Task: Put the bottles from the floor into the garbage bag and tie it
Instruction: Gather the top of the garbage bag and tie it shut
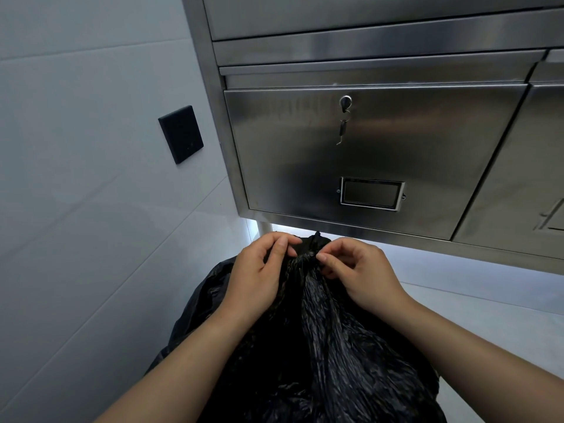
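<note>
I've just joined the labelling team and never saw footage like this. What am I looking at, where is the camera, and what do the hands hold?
No machine here: these are a person's two bare hands, filmed by one wide-angle camera worn on the head, looking forward and down. The left hand and right hand both pinch the gathered neck of a black garbage bag, apparently to tie it. The bag is opaque, so its contents are hidden; no bottles show on the pale floor. Behind stands a steel cabinet with a key in its lock, and a black plate sits on the wall.
</note>
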`<state>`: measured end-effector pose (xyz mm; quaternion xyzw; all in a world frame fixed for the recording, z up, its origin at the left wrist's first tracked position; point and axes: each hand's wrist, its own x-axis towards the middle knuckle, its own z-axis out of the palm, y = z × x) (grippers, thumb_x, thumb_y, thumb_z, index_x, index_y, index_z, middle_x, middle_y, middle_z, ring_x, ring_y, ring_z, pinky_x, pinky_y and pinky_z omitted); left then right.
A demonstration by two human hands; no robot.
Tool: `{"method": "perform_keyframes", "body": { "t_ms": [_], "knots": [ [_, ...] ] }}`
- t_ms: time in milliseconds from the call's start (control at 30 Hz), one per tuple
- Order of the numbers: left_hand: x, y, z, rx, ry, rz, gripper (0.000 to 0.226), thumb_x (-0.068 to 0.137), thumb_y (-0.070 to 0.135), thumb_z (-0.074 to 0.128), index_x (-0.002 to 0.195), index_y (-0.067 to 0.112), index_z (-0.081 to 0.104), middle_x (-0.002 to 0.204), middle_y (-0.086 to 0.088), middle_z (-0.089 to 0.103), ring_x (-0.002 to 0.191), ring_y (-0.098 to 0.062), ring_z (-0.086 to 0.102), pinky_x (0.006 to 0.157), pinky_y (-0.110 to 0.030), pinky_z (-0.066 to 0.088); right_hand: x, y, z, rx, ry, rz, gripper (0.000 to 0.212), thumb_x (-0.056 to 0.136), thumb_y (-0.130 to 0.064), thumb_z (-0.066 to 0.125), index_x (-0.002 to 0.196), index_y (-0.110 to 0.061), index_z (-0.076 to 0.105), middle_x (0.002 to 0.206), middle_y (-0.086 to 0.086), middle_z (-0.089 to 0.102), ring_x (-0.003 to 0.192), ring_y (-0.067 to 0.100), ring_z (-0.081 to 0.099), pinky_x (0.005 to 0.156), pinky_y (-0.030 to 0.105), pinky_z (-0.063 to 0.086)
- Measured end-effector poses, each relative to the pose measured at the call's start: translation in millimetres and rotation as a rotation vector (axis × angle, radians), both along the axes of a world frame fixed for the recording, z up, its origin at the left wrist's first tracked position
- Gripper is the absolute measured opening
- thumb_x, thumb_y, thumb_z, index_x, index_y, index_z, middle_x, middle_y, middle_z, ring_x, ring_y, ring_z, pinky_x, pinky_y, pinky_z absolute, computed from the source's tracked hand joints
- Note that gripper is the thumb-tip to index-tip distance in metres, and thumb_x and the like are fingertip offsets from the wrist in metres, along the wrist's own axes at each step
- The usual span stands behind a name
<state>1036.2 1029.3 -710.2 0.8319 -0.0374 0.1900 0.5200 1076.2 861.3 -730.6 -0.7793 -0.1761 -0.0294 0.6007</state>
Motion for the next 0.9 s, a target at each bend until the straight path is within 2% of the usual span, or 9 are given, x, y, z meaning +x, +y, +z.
{"method": "perform_keyframes", "body": {
  "t_ms": [67, 233, 433, 633, 767, 900],
  "knots": [
    [1.3, -0.7, 0.3, -0.053, -0.002, -0.013, 0.031, 0.097, 0.02, 0.045, 0.079, 0.037, 0.066, 0.072, 0.016, 0.063, 0.069, 0.003, 0.056, 0.066, -0.007, 0.041, 0.6, -0.4, -0.1, 0.012, 0.009, 0.0, 0.019, 0.081, -0.019, 0.07, 0.067, -0.031, 0.065, 0.062, -0.008, 0.068, 0.06, 0.008, 0.066, 0.061, 0.02, 0.053],
    [3.1, 1.5, -5.0, -0.056, 0.042, -0.067, 0.032, 0.096, 0.022, 0.048, 0.077, 0.038, 0.068, 0.063, 0.015, 0.057, 0.063, -0.002, 0.052, 0.064, -0.014, 0.042, -0.2, 0.9, 0.2, 0.032, 0.009, 0.021, 0.02, 0.082, -0.016, 0.069, 0.067, -0.028, 0.064, 0.061, -0.011, 0.068, 0.058, 0.007, 0.066, 0.058, 0.017, 0.052],
    [4.7, 14.0, -8.7, 0.001, 0.086, -0.093, 0.032, 0.096, 0.024, 0.048, 0.073, 0.036, 0.067, 0.058, 0.015, 0.053, 0.055, 0.0, 0.045, 0.056, -0.01, 0.038, 3.8, -6.3, -2.3, 0.057, 0.082, -0.001, 0.02, 0.086, -0.009, 0.064, 0.068, -0.019, 0.062, 0.058, -0.005, 0.066, 0.054, 0.006, 0.063, 0.056, 0.017, 0.052],
    [9.2, 32.2, -8.3, -0.082, 0.109, -0.035, 0.036, 0.096, 0.02, 0.049, 0.067, 0.032, 0.066, 0.055, 0.015, 0.052, 0.053, 0.002, 0.043, 0.056, -0.007, 0.036, 7.5, -13.3, -1.1, 0.109, 0.141, -0.02, 0.019, 0.087, -0.006, 0.06, 0.07, -0.014, 0.062, 0.063, 0.001, 0.066, 0.052, 0.007, 0.062, 0.053, 0.017, 0.051],
    [7.3, 31.7, -4.1, -0.119, 0.122, -0.096, 0.036, 0.096, 0.021, 0.048, 0.07, 0.032, 0.069, 0.056, 0.014, 0.052, 0.055, 0.002, 0.045, 0.059, -0.007, 0.037, 6.3, -14.9, 6.1, 0.126, 0.099, -0.019, 0.016, 0.087, -0.009, 0.061, 0.072, -0.015, 0.062, 0.058, -0.003, 0.066, 0.053, 0.008, 0.062, 0.053, 0.017, 0.051],
    [7.6, 20.9, 11.4, -0.117, 0.058, -0.158, 0.032, 0.097, 0.024, 0.046, 0.073, 0.031, 0.066, 0.06, 0.015, 0.057, 0.057, 0.004, 0.049, 0.06, -0.006, 0.037, 1.9, -8.0, 19.1, 0.15, 0.053, 0.082, 0.016, 0.086, -0.011, 0.062, 0.072, -0.019, 0.061, 0.057, -0.006, 0.065, 0.057, 0.008, 0.063, 0.056, 0.02, 0.053]
  ]
}}
